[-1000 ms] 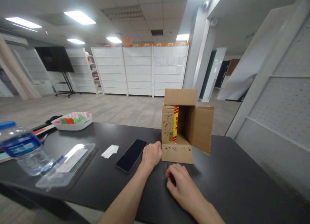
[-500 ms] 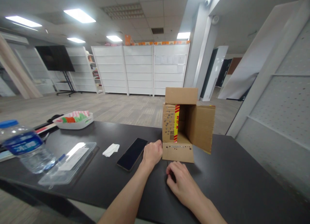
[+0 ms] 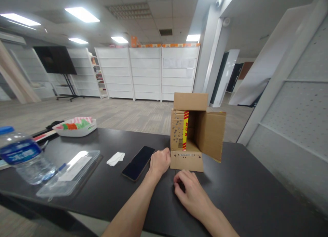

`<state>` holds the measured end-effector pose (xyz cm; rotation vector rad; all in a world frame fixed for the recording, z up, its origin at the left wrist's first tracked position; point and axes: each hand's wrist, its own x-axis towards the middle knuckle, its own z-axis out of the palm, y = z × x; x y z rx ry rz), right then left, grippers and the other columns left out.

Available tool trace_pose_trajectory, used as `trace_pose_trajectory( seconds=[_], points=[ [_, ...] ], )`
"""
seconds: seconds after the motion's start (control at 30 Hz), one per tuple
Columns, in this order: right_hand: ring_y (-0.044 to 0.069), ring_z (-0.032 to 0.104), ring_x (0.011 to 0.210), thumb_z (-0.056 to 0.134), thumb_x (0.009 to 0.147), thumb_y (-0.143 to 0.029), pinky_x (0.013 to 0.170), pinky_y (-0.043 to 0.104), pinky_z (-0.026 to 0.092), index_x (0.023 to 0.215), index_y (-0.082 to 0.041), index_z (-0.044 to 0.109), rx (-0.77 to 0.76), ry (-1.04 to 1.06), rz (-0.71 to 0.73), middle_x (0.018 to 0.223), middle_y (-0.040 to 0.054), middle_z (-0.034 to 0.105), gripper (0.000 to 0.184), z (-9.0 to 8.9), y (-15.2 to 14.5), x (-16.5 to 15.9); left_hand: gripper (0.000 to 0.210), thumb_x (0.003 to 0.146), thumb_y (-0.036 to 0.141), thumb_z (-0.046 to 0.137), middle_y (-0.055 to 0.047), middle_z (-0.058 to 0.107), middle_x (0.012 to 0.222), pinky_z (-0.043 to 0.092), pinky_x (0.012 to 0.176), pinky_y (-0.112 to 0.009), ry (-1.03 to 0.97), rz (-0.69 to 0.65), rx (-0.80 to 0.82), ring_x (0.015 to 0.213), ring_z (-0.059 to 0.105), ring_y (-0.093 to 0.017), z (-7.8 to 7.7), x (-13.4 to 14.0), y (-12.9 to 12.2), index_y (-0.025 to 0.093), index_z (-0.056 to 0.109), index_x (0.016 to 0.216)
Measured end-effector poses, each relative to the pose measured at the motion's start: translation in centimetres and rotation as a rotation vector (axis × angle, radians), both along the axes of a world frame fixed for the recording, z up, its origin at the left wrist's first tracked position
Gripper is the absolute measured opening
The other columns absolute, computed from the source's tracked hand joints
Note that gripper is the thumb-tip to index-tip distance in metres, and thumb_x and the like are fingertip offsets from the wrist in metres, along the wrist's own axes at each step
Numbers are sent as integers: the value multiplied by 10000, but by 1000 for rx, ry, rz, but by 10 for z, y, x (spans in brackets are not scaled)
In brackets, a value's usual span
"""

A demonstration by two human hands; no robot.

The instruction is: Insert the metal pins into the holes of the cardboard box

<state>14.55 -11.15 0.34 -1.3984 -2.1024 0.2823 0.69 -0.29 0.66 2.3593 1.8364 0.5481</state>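
A cardboard box (image 3: 176, 134) lies on its side with its open end toward me and its flaps folded out. Its left flap carries grey dots, a barcode and a red-and-yellow tape strip; the lower flap (image 3: 187, 160) has a row of small grey spots and holes. My left hand (image 3: 160, 160) is closed at the box's lower left edge, its fingertips hidden. Just in front of the lower flap, my right hand (image 3: 188, 187) rests on the table, curled with thumb and forefinger together. Whether either hand grips something small cannot be seen.
On the black table (image 3: 230, 192), a phone (image 3: 138, 162), a crumpled white tissue (image 3: 115, 158) and a clear plastic case (image 3: 70, 173) lie to the left. Beyond them are a water bottle (image 3: 23, 155) and a white basket (image 3: 77, 129) of colourful items. A grey partition (image 3: 289, 127) stands at right.
The whole view has shifted slightly, with things appearing a little further left. Both hands and the box keep their places relative to each other.
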Motion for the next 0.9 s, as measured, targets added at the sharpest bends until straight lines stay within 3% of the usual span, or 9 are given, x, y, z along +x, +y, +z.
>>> trace_pose_trajectory(
  seconds=[0.17, 0.4, 0.63, 0.9],
  points=[
    [196, 525, 808, 474, 846, -132, 730, 318, 372, 806, -199, 528, 70, 7, -53, 817, 25, 575, 95, 15, 12, 12, 327, 915, 251, 303, -63, 709, 867, 413, 684, -276, 4, 7, 6, 834, 671, -218, 2, 1, -1, 236, 629, 891],
    [213, 535, 836, 495, 822, -186, 733, 319, 384, 831, -190, 554, 224, 54, -212, 843, 48, 590, 60, 32, 52, 29, 326, 922, 259, 304, -70, 709, 866, 404, 684, -275, 11, 21, -7, 827, 670, -219, 3, 2, -1, 232, 628, 888],
    [238, 494, 901, 498, 828, -198, 766, 345, 352, 877, -191, 579, 377, -32, -330, 918, 68, 581, 95, 18, 67, 22, 311, 914, 247, 315, -64, 707, 847, 390, 666, -264, 12, 26, 11, 813, 669, -205, -1, 2, 1, 227, 623, 871],
    [249, 462, 947, 557, 805, -209, 809, 372, 346, 839, -203, 598, 378, -71, -373, 984, 66, 571, 54, 3, 70, 20, 316, 917, 257, 309, -62, 708, 844, 388, 661, -264, 18, 19, 37, 792, 669, -204, -3, 2, 3, 229, 619, 867]
  ],
)
